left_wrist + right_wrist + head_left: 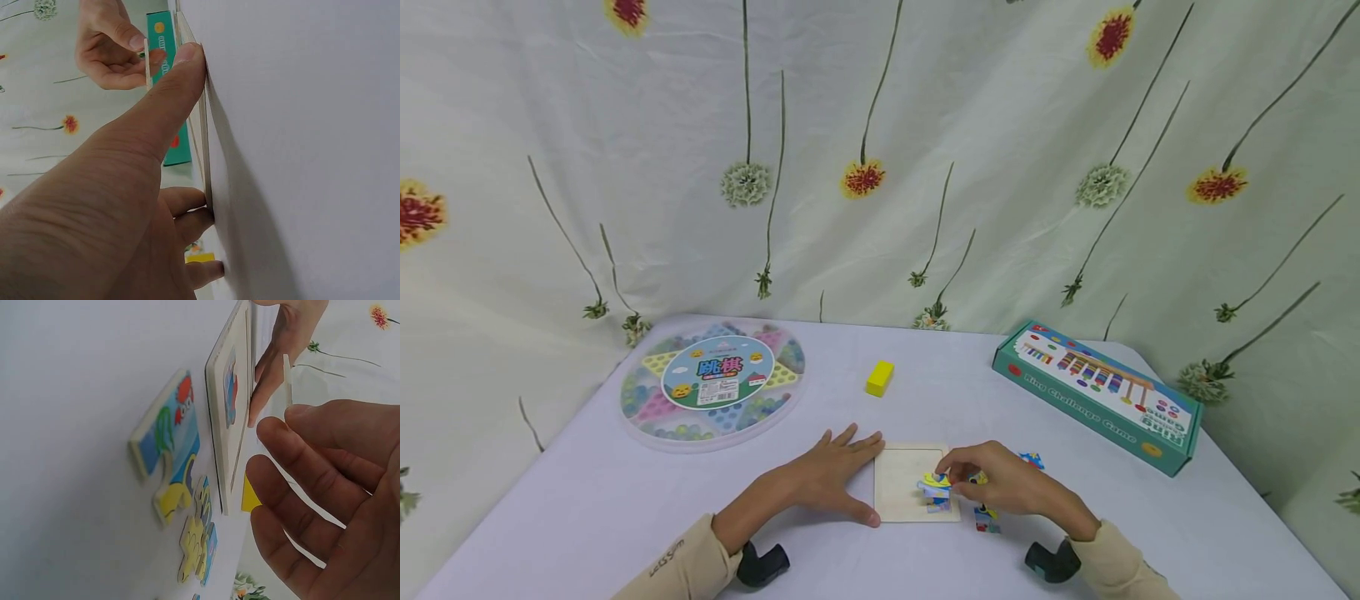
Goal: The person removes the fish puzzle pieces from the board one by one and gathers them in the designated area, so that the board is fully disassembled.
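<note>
A shallow wooden puzzle tray [901, 477] lies flat on the table. My left hand [833, 472], fingers spread, rests along its left edge; in the left wrist view the thumb touches the rim. Above the tray's right side, my right hand [1002, 478] pinches a yellow and pale blue puzzle piece [934, 487] between thumb and fingers. Seen edge-on in the right wrist view, that piece [287, 380] stands clear of the tray. Another piece [231, 387] lies inside the tray. Several loose pieces [175, 434] are on the table to the right, partly under my right hand.
Behind the tray stands a yellow block [880, 378]. A round Chinese checkers set [715, 385] lies at the back left, and a green Ring Challenge Game box [1097, 396] at the back right. A flowered curtain [880, 250] hangs behind the table.
</note>
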`<state>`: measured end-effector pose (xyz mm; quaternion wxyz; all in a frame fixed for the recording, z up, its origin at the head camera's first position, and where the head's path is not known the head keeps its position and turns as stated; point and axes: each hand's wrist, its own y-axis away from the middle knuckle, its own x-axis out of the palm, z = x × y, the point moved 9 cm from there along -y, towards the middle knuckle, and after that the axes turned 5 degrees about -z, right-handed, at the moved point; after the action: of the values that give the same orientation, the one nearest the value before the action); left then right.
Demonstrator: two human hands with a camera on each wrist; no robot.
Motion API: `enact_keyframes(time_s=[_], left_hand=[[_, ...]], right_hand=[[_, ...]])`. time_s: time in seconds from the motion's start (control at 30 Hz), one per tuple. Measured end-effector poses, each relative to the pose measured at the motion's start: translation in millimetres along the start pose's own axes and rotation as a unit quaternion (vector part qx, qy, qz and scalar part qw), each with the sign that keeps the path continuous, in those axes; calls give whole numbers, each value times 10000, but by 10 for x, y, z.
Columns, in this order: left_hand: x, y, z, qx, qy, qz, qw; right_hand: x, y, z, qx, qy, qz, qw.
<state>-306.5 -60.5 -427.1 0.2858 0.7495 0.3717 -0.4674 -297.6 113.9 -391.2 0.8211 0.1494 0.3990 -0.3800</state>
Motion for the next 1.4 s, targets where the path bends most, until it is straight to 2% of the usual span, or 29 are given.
enact_keyframes(time_s=[0.93,1.4], left_hand=[[11,-11,24,-102,25,35,9999],[-15,13,-8,-21,107,-16,9999]], right_hand=[[-96,145,-121,142,-11,-228,9996],[-127,243,-203,260,67,-285,9992]])
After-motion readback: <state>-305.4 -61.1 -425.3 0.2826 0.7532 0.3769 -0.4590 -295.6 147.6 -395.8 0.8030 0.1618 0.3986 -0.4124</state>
